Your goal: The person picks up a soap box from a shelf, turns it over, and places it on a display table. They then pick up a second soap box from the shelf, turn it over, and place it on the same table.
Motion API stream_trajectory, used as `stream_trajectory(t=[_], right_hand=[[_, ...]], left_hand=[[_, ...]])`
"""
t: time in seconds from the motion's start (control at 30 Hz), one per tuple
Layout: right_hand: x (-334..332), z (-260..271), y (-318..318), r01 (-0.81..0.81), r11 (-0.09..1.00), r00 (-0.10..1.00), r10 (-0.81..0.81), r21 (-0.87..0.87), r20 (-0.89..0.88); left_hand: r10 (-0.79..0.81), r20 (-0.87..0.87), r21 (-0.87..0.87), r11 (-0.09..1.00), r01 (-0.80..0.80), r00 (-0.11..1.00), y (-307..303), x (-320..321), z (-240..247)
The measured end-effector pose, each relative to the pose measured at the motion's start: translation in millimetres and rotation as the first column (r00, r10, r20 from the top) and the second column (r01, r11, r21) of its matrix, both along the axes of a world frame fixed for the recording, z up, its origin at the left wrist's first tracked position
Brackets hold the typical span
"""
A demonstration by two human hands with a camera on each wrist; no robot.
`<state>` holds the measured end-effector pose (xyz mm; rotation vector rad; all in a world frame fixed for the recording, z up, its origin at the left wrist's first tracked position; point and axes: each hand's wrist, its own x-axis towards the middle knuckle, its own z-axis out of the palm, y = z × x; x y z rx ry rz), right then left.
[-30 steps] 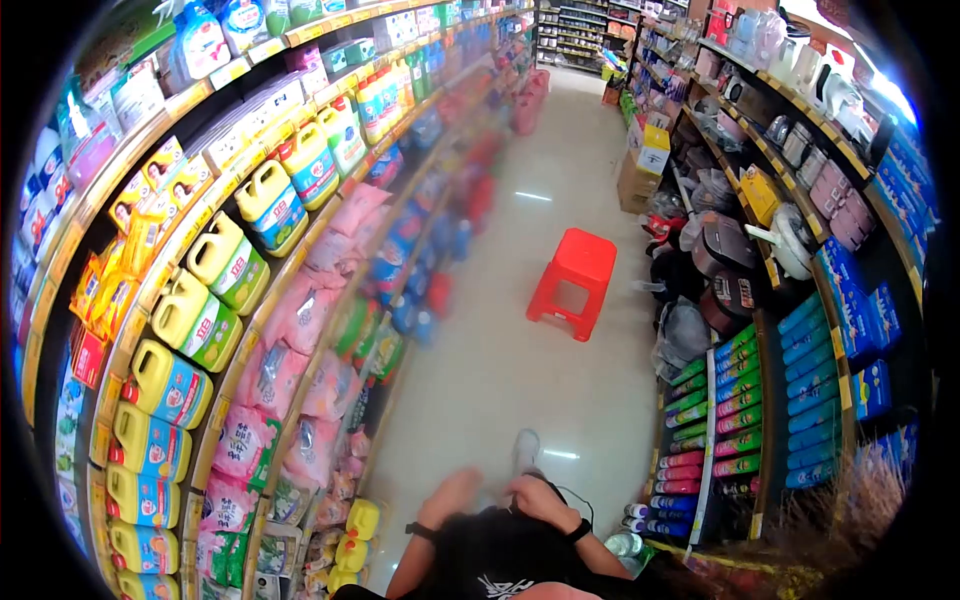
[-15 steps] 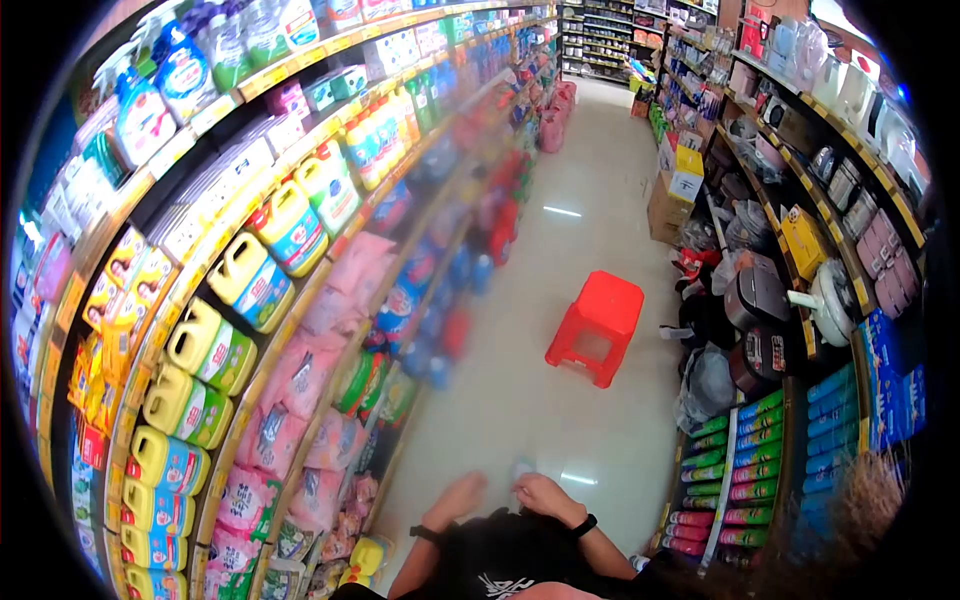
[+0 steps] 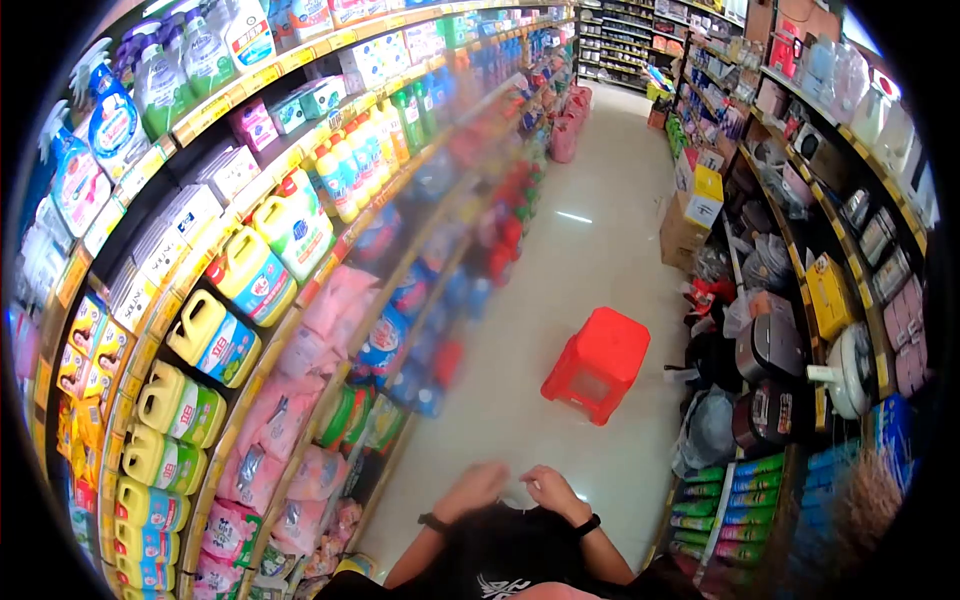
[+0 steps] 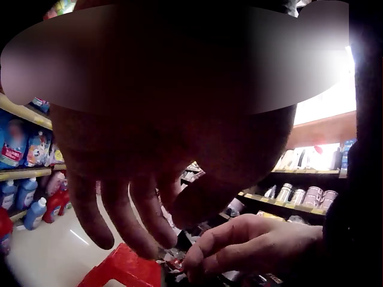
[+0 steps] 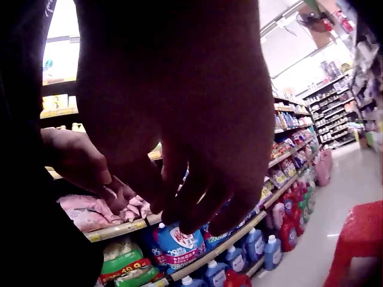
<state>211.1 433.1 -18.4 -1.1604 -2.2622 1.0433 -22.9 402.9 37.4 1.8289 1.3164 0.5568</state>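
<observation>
Nothing is seen gripped: fingers of the L hand [image 3: 475, 488] are hung loose & slightly bent, and those of the R hand [image 3: 553, 493] are likewise relaxed, the two being held close together in front of the black top [image 3: 500, 545]. The red plastic stool [image 3: 602, 360] is stood upright on the pale floor [image 3: 500, 400] of the aisle, ahead of both hands & well apart from them. Step in hand is judged to be an approach along the aisle, hands free. For that, elbows are best tucked in, as jugs [image 3: 192, 403] & pink packs [image 3: 262, 430] are lined up on the L shelving, and a grey plastic bag [image 3: 708, 430] is sat low on the R side. The wider gap appears to be left b/w stool & L shelving; on the R, less room is seen, so clearance there should be checked. Stool legs should be watched, being easily caught by a foot. If the stool is handled, opposite seat edges are best taken, w/ a level lift; it'll prob. be light & slide readily.
</observation>
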Motion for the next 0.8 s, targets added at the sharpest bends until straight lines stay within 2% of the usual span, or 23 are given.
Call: stream_trajectory(t=[0.1, 0.2, 0.3, 0.4, 0.43, 0.5, 0.6, 0.7, 0.8], right_hand=[[-7.4, -6.2, 24.6, -0.023, 0.999, 1.0, 0.023, -0.024, -0.01], [-15.0, -10.6, 50.0, -0.05, 0.997, 0.998, 0.048, -0.067, -0.039], [-19.5, -9.6, 85.8, -0.055, 0.99, 0.998, 0.055, -0.128, -0.01], [-30.5, -4.1, 130.3, -0.042, 0.986, 0.999, 0.046, -0.161, 0.018], [-33.6, -2.2, 147.2, -0.038, 0.986, 0.999, 0.043, -0.164, 0.026], [-43.2, -4.3, 181.2, -0.085, 0.987, 0.996, 0.087, -0.136, 0.008], [-68.2, -4.8, 229.6, -0.225, 0.972, 0.974, 0.226, -0.062, 0.012], [-100.0, -7.7, 288.2, -0.385, 0.922, 0.922, 0.383, 0.032, 0.062], [-140.7, 1.0, 339.8, -0.48, 0.873, 0.876, 0.473, 0.084, 0.092]], left_hand=[[0.027, -0.014, 0.02, 0.999, -0.026, 1.0, 23.4, -16.0, -29.1], [0.098, 0.233, -0.079, 0.994, -0.081, 0.968, 52.6, -27.7, -23.6], [0.104, 0.202, -0.088, 0.992, -0.088, 0.974, 94.4, -42.0, -8.0], [0.063, 0.038, -0.005, 0.998, -0.063, 0.997, 138.0, -63.6, -37.7], [0.09, 0.045, -0.01, 0.996, -0.089, 0.995, 153.8, -68.3, -29.5], [0.152, 0.057, -0.018, 0.988, -0.152, 0.987, 186.8, -80.5, -4.3], [0.25, 0.086, 0.032, 0.967, -0.254, 0.964, 227.8, -110.5, -28.7], [0.348, -0.007, 0.081, 0.935, -0.346, 0.938, 262.2, -140.4, -33.8], [0.433, 0.109, 0.092, 0.892, -0.443, 0.895, 287.1, -174.9, -31.7]])
